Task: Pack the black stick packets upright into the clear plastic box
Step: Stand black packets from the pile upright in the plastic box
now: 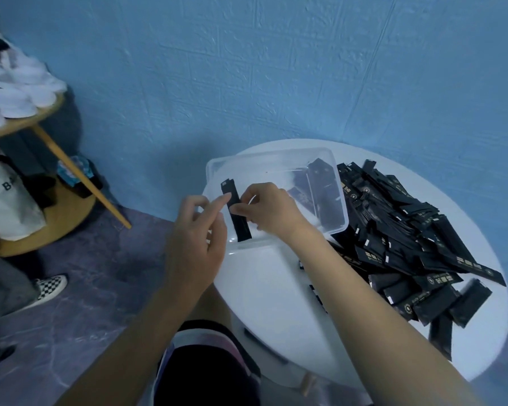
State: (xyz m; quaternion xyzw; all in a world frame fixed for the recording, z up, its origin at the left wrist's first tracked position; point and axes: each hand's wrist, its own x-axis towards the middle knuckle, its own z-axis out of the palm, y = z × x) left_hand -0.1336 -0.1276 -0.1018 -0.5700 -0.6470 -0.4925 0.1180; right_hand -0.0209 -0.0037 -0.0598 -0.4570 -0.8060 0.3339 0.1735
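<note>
A clear plastic box (pixel 264 161) stands on the white round table (pixel 273 291), with several black stick packets (pixel 324 183) leaning against its right wall. My right hand (pixel 269 210) pinches one black stick packet (pixel 237 213) at its middle, held nearly upright over the box's left end. Just to the left is my left hand (pixel 197 232), its index fingertip touching the packet's upper part and the other fingers loosely curled. A large heap of black packets (pixel 417 244) lies on the table to the right of the box.
A blue wall stands close behind the table. At the left is a wooden rack (pixel 50 227) with white items and a white bag. Another person's leg and checkered shoe (pixel 49 290) are on the purple floor. My knee (pixel 214 361) is under the table's front edge.
</note>
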